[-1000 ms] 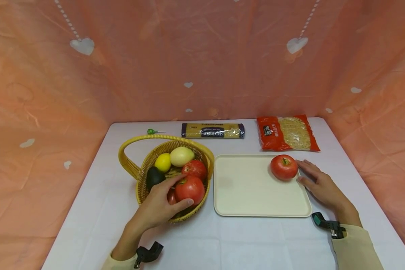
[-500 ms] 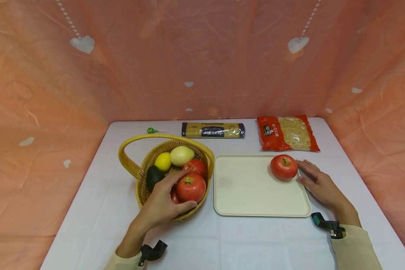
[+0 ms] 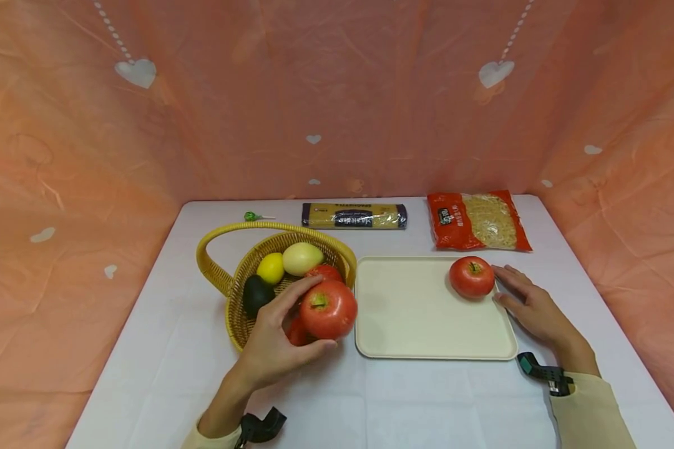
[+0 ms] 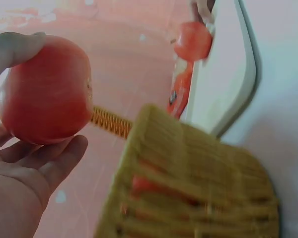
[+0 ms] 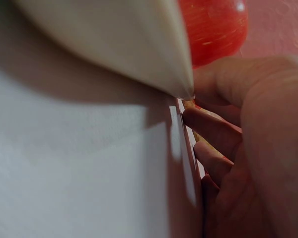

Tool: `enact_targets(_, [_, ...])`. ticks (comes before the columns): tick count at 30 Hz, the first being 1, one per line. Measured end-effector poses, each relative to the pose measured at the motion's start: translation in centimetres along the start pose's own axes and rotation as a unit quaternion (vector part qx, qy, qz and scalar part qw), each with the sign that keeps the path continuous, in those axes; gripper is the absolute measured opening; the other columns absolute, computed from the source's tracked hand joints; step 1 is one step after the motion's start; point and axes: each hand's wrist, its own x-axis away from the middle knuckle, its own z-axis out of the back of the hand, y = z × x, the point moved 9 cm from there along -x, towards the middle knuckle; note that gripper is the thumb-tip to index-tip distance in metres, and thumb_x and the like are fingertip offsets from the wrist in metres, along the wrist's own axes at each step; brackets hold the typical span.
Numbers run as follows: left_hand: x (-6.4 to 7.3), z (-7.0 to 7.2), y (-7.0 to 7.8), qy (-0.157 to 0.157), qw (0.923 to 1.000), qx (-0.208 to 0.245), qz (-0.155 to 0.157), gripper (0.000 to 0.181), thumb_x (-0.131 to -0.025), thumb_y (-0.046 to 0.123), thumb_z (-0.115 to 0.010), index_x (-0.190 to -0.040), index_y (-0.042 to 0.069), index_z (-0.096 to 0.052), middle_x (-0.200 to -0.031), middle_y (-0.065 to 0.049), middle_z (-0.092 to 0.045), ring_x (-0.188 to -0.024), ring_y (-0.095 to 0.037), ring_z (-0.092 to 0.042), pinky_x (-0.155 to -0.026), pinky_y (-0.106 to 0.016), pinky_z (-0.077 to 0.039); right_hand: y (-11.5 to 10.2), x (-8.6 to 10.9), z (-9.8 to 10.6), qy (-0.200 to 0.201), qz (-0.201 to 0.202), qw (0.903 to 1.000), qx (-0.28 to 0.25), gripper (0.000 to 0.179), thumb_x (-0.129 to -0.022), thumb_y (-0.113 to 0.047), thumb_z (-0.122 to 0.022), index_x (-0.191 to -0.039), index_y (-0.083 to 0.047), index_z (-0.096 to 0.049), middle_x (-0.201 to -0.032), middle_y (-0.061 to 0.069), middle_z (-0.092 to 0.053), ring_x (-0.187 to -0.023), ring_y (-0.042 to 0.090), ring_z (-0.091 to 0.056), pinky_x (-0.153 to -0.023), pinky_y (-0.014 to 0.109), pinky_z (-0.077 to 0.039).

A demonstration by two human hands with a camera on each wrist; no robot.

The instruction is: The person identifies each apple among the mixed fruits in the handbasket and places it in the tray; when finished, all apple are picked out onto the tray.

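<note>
My left hand grips a red apple, thumb on one side and fingers on the other. In the left wrist view this apple is raised beside the rim of the yellow wicker basket. Inside the basket are a dark green avocado, a yellow lemon, a pale yellow-green fruit and more red fruit, partly hidden by the hand. My right hand rests at the right edge of the cream tray, fingers extended, thumb right at the rim. Another red apple sits on the tray, near that hand.
Behind the basket lie a green-wrapped lollipop and a spaghetti pack. A red bag of noodles lies behind the tray. The basket's tall handle arches over its far side. Orange cloth hangs around the table.
My left hand has lifted the apple out of the group in the basket and moved it slightly right, toward the tray. The right hand stays in place.
</note>
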Motion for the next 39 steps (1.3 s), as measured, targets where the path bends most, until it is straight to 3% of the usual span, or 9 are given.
enact_targets(6, [-0.9,-2.4,1.4,-0.044,0.9976,0.051,-0.016,0.093,-0.077,0.005,-0.099,-0.158,0.018,-0.055,-0.157,-0.005,-0.061,-0.138,-0.024,-0.064,-0.114,-0.034,-0.057,0.1,0.0,0.0,-0.001,0.003,1.0,-0.003,0.072,-0.112,-0.037,-0.062,-0.174,-0.017,-0.032,-0.181,0.028,-0.01,-0.166,0.058,-0.005,-0.116,0.091,-0.015])
enact_targets(13, [-2.1,-5.4,2.0,-0.093,0.9947,0.033,-0.03,0.091,-0.078,0.013,-0.101,-0.158,0.021,-0.057,-0.158,-0.002,-0.061,-0.145,-0.021,-0.06,-0.116,-0.039,-0.055,0.2,-0.1,0.1,-0.001,0.003,1.0,0.0,0.072,-0.112,-0.038,-0.062,-0.174,-0.018,-0.032,-0.182,0.027,-0.01,-0.166,0.057,-0.005,-0.117,0.091,-0.014])
enact_targets(20, [-3.6,-8.9,2.4,-0.139,0.9883,0.042,-0.044,0.089,-0.081,0.015,-0.099,-0.158,0.014,-0.056,-0.157,-0.003,-0.062,-0.139,-0.018,-0.064,-0.112,-0.032,-0.057,0.1,-0.1,0.1,-0.002,0.003,1.0,0.0,0.072,-0.112,-0.039,-0.061,-0.174,-0.019,-0.031,-0.182,0.027,-0.009,-0.166,0.058,-0.004,-0.116,0.091,-0.013])
enact_targets(27, [-4.4,-12.0,2.5,-0.174,0.9828,0.019,-0.06,0.088,-0.083,0.018,-0.099,-0.159,0.009,-0.055,-0.158,-0.012,-0.061,-0.141,-0.018,-0.063,-0.113,-0.027,-0.055,0.3,0.0,0.0,-0.003,-0.001,1.0,0.0,0.073,-0.112,-0.04,-0.061,-0.175,-0.02,-0.03,-0.182,0.027,-0.009,-0.166,0.057,-0.003,-0.116,0.091,-0.013])
enact_targets(31, [-4.6,-13.6,2.4,-0.193,0.9799,0.019,-0.047,0.088,-0.083,0.017,-0.098,-0.159,0.01,-0.054,-0.158,-0.01,-0.061,-0.14,-0.014,-0.063,-0.113,-0.025,-0.054,0.2,0.0,0.0,-0.003,-0.002,1.0,0.006,0.073,-0.112,-0.041,-0.059,-0.175,-0.02,-0.029,-0.182,0.028,-0.008,-0.166,0.058,-0.003,-0.116,0.092,-0.014])
enact_targets(39, [-5.5,-15.9,2.0,-0.2,0.9783,-0.013,-0.053,0.085,-0.085,0.021,-0.096,-0.159,0.01,-0.054,-0.157,-0.006,-0.062,-0.138,-0.009,-0.063,-0.111,-0.021,-0.053,0.2,-0.1,0.0,-0.004,0.0,0.9999,0.011,0.072,-0.112,-0.042,-0.059,-0.175,-0.02,-0.03,-0.182,0.028,-0.009,-0.166,0.057,-0.003,-0.116,0.091,-0.014])
